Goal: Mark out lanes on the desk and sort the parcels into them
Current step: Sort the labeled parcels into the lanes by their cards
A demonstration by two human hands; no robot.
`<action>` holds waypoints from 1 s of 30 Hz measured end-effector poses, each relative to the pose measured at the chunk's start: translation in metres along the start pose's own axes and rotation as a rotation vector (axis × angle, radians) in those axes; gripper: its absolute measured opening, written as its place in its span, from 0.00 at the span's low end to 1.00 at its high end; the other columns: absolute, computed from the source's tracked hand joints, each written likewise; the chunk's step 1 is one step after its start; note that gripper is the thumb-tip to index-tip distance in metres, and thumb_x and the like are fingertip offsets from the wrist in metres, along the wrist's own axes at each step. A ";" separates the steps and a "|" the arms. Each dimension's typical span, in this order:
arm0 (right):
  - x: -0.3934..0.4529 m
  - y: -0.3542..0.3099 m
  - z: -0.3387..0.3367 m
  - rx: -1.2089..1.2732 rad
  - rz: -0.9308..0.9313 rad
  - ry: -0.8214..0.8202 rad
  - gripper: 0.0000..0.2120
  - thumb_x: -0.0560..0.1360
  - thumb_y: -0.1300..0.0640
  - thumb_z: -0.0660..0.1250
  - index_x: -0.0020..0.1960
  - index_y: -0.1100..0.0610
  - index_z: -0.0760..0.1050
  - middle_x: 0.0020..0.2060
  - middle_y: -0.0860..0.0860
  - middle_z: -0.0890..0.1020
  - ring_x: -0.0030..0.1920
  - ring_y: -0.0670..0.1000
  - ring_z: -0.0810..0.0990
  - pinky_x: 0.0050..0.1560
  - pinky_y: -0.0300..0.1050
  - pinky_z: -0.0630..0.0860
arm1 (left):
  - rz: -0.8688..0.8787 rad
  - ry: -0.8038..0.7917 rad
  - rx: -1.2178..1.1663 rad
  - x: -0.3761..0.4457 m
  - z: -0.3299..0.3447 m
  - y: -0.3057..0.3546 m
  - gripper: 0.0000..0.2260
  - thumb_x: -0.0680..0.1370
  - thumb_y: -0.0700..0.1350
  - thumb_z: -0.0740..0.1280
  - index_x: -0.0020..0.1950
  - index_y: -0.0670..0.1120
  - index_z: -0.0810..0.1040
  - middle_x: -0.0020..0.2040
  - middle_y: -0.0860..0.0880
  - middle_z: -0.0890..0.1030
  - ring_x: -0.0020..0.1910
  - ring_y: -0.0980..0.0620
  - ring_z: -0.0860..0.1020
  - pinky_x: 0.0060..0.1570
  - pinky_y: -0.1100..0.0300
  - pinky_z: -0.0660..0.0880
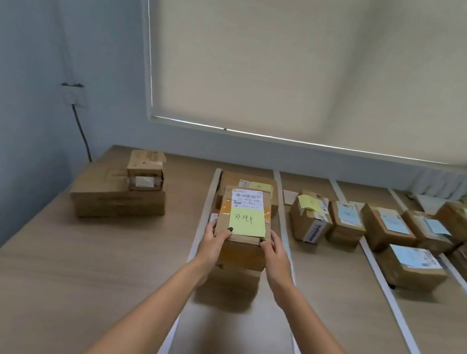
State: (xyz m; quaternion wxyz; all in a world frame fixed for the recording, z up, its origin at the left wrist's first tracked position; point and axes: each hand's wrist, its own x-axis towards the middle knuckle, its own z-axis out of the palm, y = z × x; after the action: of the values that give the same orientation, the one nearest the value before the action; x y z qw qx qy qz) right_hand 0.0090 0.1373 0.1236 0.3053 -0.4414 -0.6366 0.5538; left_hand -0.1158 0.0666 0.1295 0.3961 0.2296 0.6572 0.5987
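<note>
Desk [92, 261] lane: both hands [240, 248] grip a yellow-noted parcel [244, 225]

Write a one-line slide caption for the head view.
Both hands, left and right, hold a yellow-noted parcel over the leftmost taped lane on the desk.

Blue walls [33, 32], drawn blind [309, 59]

We read little: on the held parcel [243, 228], a yellow sticky note [247, 224] bears handwritten "处理中". Above that note, the white shipping label [247, 199] shows a barcode and "N705 A68" — other labels are too blurred.
</note>
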 end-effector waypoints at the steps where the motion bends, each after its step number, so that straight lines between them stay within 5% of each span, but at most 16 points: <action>1: 0.003 0.005 -0.028 -0.003 0.012 0.004 0.19 0.81 0.48 0.54 0.71 0.47 0.63 0.64 0.48 0.73 0.58 0.47 0.70 0.56 0.43 0.69 | -0.020 -0.015 0.012 -0.002 0.028 -0.002 0.20 0.80 0.51 0.59 0.71 0.53 0.60 0.62 0.49 0.73 0.58 0.50 0.72 0.58 0.52 0.72; 7: 0.016 0.032 -0.162 -0.054 0.089 0.015 0.21 0.81 0.48 0.53 0.73 0.47 0.60 0.66 0.50 0.71 0.58 0.46 0.68 0.53 0.43 0.68 | -0.059 -0.097 0.089 -0.006 0.159 -0.018 0.20 0.80 0.51 0.59 0.72 0.53 0.61 0.64 0.50 0.73 0.62 0.50 0.72 0.63 0.53 0.70; 10: 0.023 0.049 -0.199 -0.069 0.101 0.015 0.18 0.81 0.48 0.53 0.71 0.43 0.62 0.65 0.50 0.71 0.60 0.47 0.68 0.55 0.44 0.67 | -0.063 -0.170 0.139 -0.006 0.199 -0.025 0.15 0.81 0.52 0.57 0.66 0.62 0.61 0.55 0.59 0.72 0.52 0.60 0.72 0.42 0.67 0.70; 12: 0.028 0.062 -0.214 -0.090 0.124 0.029 0.17 0.81 0.47 0.53 0.70 0.40 0.63 0.65 0.50 0.70 0.63 0.50 0.67 0.59 0.46 0.68 | -0.081 -0.199 0.157 -0.002 0.217 -0.031 0.13 0.81 0.52 0.58 0.62 0.64 0.61 0.54 0.60 0.72 0.51 0.61 0.72 0.40 0.67 0.69; 24: 0.087 0.121 -0.248 -0.052 0.211 -0.037 0.20 0.81 0.54 0.57 0.71 0.41 0.62 0.67 0.46 0.71 0.61 0.45 0.67 0.56 0.41 0.70 | -0.181 -0.136 0.222 0.055 0.265 -0.071 0.23 0.80 0.40 0.61 0.73 0.54 0.60 0.70 0.51 0.68 0.64 0.53 0.67 0.55 0.62 0.68; 30: 0.123 0.139 -0.245 -0.078 0.267 -0.073 0.24 0.80 0.61 0.57 0.74 0.46 0.60 0.69 0.49 0.70 0.70 0.52 0.66 0.65 0.47 0.69 | -0.198 -0.098 0.250 0.087 0.271 -0.084 0.24 0.79 0.38 0.61 0.73 0.52 0.60 0.72 0.49 0.66 0.71 0.48 0.64 0.63 0.55 0.68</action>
State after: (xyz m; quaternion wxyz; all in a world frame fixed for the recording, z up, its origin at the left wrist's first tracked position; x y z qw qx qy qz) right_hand 0.2031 0.3540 0.0250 0.1882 -0.5129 -0.6041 0.5802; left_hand 0.0636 0.2827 0.0350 0.4532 0.2400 0.7259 0.4584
